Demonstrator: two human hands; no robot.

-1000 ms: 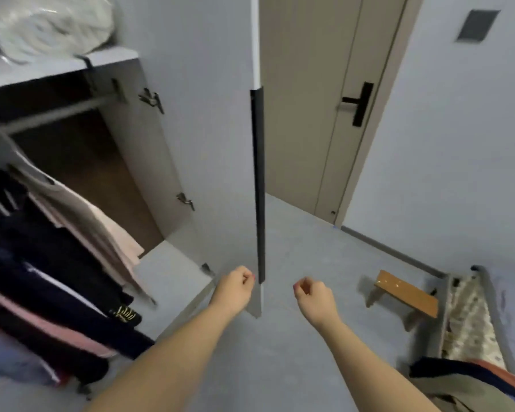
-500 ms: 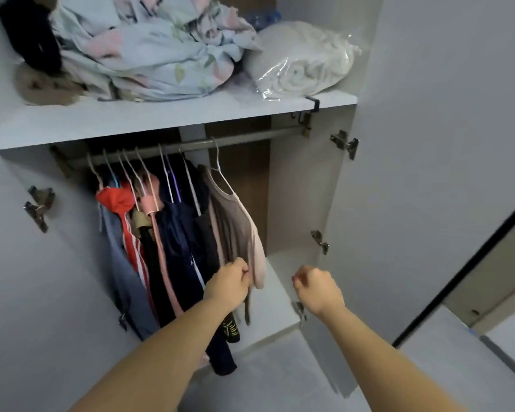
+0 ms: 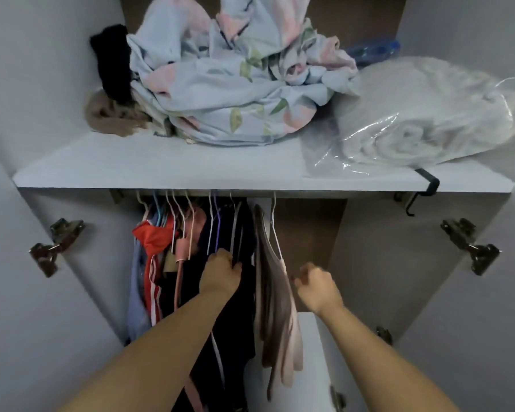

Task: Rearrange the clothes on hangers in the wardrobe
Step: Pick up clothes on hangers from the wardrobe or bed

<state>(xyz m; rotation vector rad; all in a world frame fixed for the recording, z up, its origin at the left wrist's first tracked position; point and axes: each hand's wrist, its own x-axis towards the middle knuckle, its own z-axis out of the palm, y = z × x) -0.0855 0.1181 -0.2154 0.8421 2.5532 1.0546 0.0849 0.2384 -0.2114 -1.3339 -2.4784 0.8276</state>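
Note:
Several garments hang on thin hangers under the wardrobe shelf [image 3: 161, 176]: a red jacket [image 3: 152, 236] at the left, dark navy clothes [image 3: 217, 230] in the middle, and a beige-pink top [image 3: 272, 281] hanging apart at the right. My left hand [image 3: 220, 273] reaches into the dark clothes and its fingers curl round a dark garment's edge. My right hand [image 3: 317, 285] hovers just right of the beige-pink top, fingers loosely curled, holding nothing. The rail is hidden behind the shelf edge.
On the shelf lie a crumpled floral sheet [image 3: 226, 81], a black item [image 3: 113, 63], a tan cloth [image 3: 110, 114] and a bagged white blanket [image 3: 428, 120]. A black hook [image 3: 427, 188] clips the shelf edge. Both doors stand open, hinges [image 3: 54, 245] showing. Right of the clothes is hanging room.
My view has swung from the room's floor and door to the wardrobe interior and risen. My left hand has moved up into the dark clothes; my right hand has risen beside the beige-pink top.

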